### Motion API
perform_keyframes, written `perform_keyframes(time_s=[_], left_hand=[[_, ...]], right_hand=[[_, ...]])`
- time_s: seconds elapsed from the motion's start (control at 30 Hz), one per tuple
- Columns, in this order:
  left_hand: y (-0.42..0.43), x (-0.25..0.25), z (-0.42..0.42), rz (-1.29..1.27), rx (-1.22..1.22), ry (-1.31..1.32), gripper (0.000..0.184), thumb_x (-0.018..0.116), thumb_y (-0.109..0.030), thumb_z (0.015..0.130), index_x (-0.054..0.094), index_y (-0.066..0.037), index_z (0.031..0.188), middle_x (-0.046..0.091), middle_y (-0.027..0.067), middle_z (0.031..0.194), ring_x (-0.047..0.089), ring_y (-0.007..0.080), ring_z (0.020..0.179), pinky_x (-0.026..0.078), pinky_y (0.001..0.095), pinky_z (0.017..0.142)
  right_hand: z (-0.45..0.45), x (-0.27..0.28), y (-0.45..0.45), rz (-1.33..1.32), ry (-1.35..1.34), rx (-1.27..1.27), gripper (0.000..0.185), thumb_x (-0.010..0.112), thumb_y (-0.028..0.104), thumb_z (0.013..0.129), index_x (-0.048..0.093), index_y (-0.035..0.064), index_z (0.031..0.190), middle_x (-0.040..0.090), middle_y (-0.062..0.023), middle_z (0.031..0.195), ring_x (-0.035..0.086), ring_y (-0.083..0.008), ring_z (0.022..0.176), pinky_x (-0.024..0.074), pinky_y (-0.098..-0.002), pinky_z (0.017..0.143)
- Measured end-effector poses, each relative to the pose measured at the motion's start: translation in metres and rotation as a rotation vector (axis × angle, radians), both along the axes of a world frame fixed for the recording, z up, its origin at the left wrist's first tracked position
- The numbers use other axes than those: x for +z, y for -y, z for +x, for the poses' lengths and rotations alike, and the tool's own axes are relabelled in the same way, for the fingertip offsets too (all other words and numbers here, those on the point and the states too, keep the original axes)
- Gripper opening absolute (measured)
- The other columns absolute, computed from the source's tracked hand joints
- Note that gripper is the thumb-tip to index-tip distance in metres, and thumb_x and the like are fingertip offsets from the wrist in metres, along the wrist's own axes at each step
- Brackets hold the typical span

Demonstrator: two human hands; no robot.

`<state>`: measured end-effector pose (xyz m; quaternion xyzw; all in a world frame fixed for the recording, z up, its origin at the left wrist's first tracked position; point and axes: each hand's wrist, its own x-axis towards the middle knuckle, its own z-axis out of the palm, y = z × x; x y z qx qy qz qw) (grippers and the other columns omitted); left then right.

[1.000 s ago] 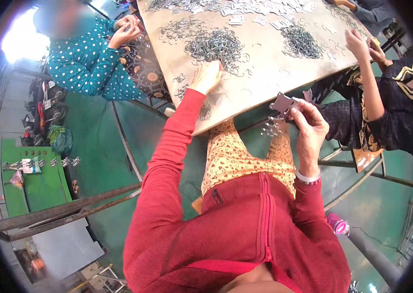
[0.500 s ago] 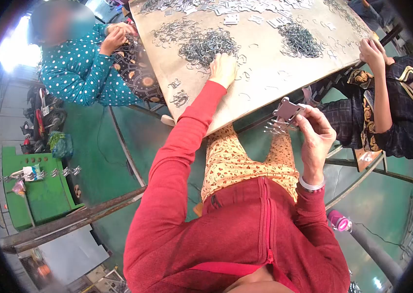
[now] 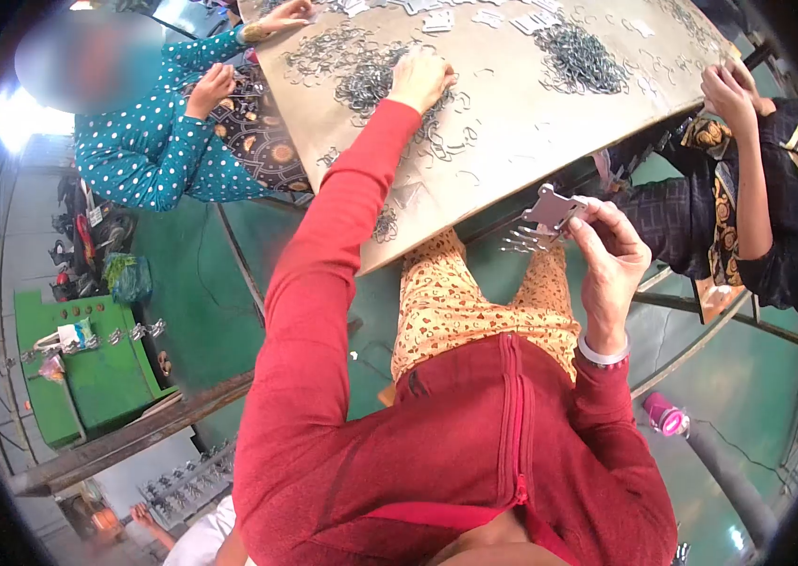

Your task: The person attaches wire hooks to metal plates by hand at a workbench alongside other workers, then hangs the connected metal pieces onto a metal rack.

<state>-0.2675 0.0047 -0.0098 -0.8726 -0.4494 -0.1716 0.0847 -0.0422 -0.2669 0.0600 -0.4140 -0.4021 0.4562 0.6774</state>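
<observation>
My left hand (image 3: 420,79) reaches over the table onto a pile of small dark curved metal pieces (image 3: 366,85). Its fingers are curled together at the pile's right side; whatever they pinch is too small to make out. Above my lap, off the table's near edge, my right hand (image 3: 612,259) grips a flat grey metal plate (image 3: 550,209) between thumb and fingers. Several thin shiny prongs (image 3: 523,240) show just under the plate; how they are joined to it is unclear.
The table (image 3: 503,151) also bears a second dark pile (image 3: 583,58) and scattered flat plates (image 3: 438,21). One person in a dotted sleeve (image 3: 149,141) sits at left, another in dark clothing (image 3: 786,189) at right. A green machine (image 3: 87,377) stands at lower left.
My left hand has shifted slightly up and left over the pile, its fingers now more curled. My right hand still holds the plate. The left co-worker's one hand has moved onto the table.
</observation>
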Motion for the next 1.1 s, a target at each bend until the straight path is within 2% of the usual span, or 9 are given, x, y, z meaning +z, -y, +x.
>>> perform_keyframes(time_s=[0.13,0.27,0.47,0.6,0.67,0.7,0.8,0.93,1.1], left_hand=[[-0.012,-0.014,0.005,0.018,0.004,-0.140,0.011,0.066,-0.024,0.074,0.068,-0.015,0.079,0.059,0.0101,0.080,0.056,0.0281,0.086,0.047,0.0379,0.074],[0.008,-0.006,-0.002,-0.072,-0.049,-0.067,0.011,0.062,-0.021,0.079,0.066,-0.013,0.085,0.059,0.0094,0.080,0.057,0.0284,0.086,0.046,0.0377,0.075],[0.044,0.000,-0.022,-0.320,0.046,0.263,0.015,0.058,-0.017,0.083,0.063,-0.005,0.089,0.064,0.0150,0.083,0.061,0.0310,0.082,0.047,0.0398,0.072],[0.071,0.004,-0.028,-0.306,0.108,0.364,0.019,0.057,-0.015,0.083,0.064,-0.003,0.096,0.065,0.0166,0.086,0.063,0.0301,0.078,0.048,0.0387,0.070],[0.099,0.019,-0.013,-0.702,0.074,0.791,0.022,0.057,-0.016,0.087,0.064,0.000,0.100,0.067,0.0066,0.086,0.060,0.0118,0.068,0.048,0.0267,0.063],[0.123,0.033,-0.002,-0.957,-0.057,1.117,0.021,0.059,-0.014,0.087,0.063,0.003,0.099,0.065,0.0051,0.084,0.057,0.0087,0.067,0.048,0.0222,0.061],[0.186,0.069,0.032,-1.239,-0.267,1.453,0.023,0.066,-0.014,0.083,0.062,0.004,0.097,0.064,0.0081,0.087,0.059,0.0119,0.070,0.050,0.0252,0.064],[0.212,0.079,0.048,-1.266,-0.270,1.506,0.024,0.066,-0.015,0.083,0.062,0.004,0.098,0.063,0.0062,0.090,0.058,0.0109,0.076,0.049,0.0237,0.071],[0.212,0.072,0.047,-1.291,-0.265,1.502,0.026,0.066,-0.017,0.083,0.062,0.003,0.099,0.062,0.0043,0.092,0.057,0.0093,0.080,0.048,0.0223,0.076]], right_hand=[[0.002,-0.002,0.000,-0.008,0.002,-0.016,0.024,0.064,-0.011,0.076,0.064,-0.0025,0.099,0.059,-0.0011,0.083,0.054,-0.0068,0.075,0.0446,-0.0189,0.069],[0.004,-0.005,-0.001,-0.033,-0.003,-0.011,0.024,0.064,-0.009,0.076,0.064,-0.0023,0.099,0.059,-0.0010,0.084,0.055,-0.0071,0.076,0.0450,-0.0193,0.070],[0.006,-0.012,0.004,-0.056,-0.007,-0.035,0.024,0.064,-0.009,0.076,0.064,-0.0022,0.099,0.062,-0.0021,0.087,0.057,-0.0085,0.080,0.0473,-0.0211,0.074],[0.007,-0.022,0.000,-0.081,-0.009,-0.054,0.023,0.064,-0.007,0.077,0.064,-0.0020,0.100,0.064,-0.0045,0.090,0.059,-0.0099,0.080,0.0493,-0.0225,0.074],[0.005,-0.023,0.001,-0.104,-0.010,-0.089,0.023,0.065,-0.006,0.077,0.064,-0.0021,0.100,0.064,-0.0045,0.090,0.060,-0.0101,0.079,0.0497,-0.0227,0.074],[0.003,-0.027,0.000,-0.091,0.013,-0.102,0.022,0.065,-0.005,0.078,0.064,-0.0023,0.100,0.065,-0.0047,0.090,0.060,-0.0106,0.079,0.0501,-0.0231,0.073],[0.000,-0.033,0.002,-0.122,-0.020,-0.089,0.022,0.065,-0.003,0.078,0.064,-0.0025,0.100,0.064,-0.0054,0.088,0.060,-0.0106,0.076,0.0502,-0.0233,0.071],[-0.007,-0.033,0.008,-0.059,-0.072,-0.036,0.020,0.064,-0.004,0.079,0.063,-0.0033,0.099,0.064,-0.0051,0.084,0.059,-0.0105,0.071,0.0491,-0.0228,0.066],[-0.012,-0.029,0.011,-0.046,-0.066,-0.045,0.020,0.062,-0.004,0.080,0.062,-0.0027,0.101,0.064,-0.0059,0.087,0.059,-0.0111,0.074,0.0493,-0.0235,0.067]])
